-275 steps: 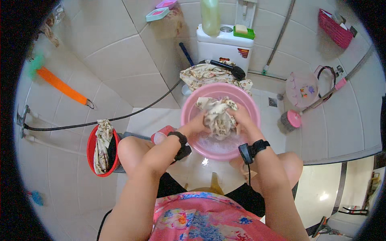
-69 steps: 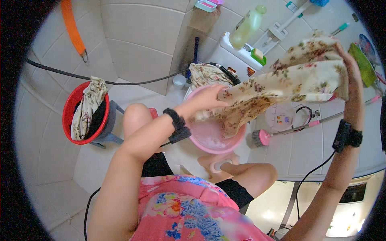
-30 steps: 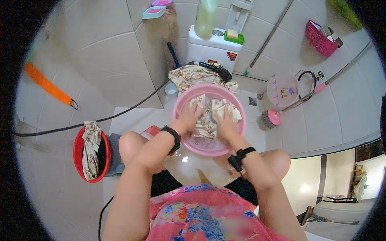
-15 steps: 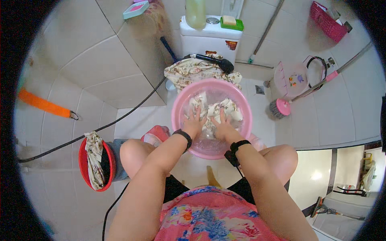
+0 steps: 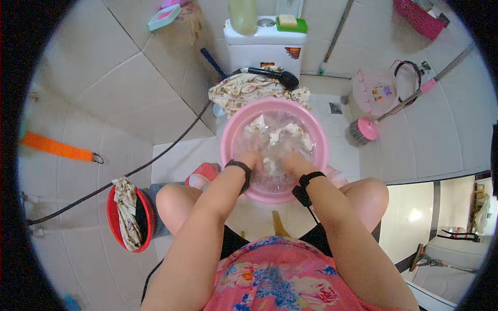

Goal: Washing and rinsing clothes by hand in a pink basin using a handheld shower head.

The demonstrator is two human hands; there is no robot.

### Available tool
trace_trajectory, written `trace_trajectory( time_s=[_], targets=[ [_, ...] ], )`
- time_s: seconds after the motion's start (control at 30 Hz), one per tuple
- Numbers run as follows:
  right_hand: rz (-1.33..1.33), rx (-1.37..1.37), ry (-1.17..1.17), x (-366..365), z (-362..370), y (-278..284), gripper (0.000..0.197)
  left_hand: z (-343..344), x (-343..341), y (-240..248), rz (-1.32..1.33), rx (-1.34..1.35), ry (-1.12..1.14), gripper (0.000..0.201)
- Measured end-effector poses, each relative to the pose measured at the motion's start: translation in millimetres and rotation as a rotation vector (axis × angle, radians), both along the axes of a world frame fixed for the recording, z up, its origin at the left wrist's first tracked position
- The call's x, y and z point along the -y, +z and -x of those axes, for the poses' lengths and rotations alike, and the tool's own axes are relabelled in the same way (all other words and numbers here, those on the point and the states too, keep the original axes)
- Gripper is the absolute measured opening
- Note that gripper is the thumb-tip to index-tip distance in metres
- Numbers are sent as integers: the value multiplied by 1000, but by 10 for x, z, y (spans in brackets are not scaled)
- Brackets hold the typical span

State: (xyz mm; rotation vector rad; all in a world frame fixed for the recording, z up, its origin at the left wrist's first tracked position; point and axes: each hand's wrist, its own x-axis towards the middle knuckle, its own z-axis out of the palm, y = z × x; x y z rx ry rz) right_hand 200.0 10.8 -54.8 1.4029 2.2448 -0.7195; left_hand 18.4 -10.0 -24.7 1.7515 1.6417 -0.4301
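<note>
A round pink basin [image 5: 320,155] of sudsy water stands between my knees. In it lies a wet white cloth [image 5: 305,139] with a faint pattern, partly under water. My left hand [image 5: 251,157] is dipped into the water on the left, close to the cloth. On the right side, my right hand [image 5: 293,161] is also sunk in. Water and foam blur the fingers of both, so their grip on the cloth does not show.
Behind the basin, a floral cloth [image 5: 233,90] lies under a black shower head [image 5: 288,80], before a white toilet tank [image 5: 259,52]. A red bucket [image 5: 150,217] with cloth stands left, below a dark hose [image 5: 171,145]. A pink brush [image 5: 366,129] leans at the right.
Both hands have gone from lying spread on the cloth to deeper in the water, a little nearer me. The cloth has sunk and shifted, and the view has tilted slightly.
</note>
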Motion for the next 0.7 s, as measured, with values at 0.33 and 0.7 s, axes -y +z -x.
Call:
trace_trajectory(
  time_s=[0.33, 0.7],
  targets=[
    [-214, -743, 28, -287, -294, 1359, 27, 89, -276, 279, -735, 759, 86, 82],
    [-452, -882, -385, -347, -474, 2233, 43, 273, -523, 1871, -1023, 652, 243, 29]
  ],
)
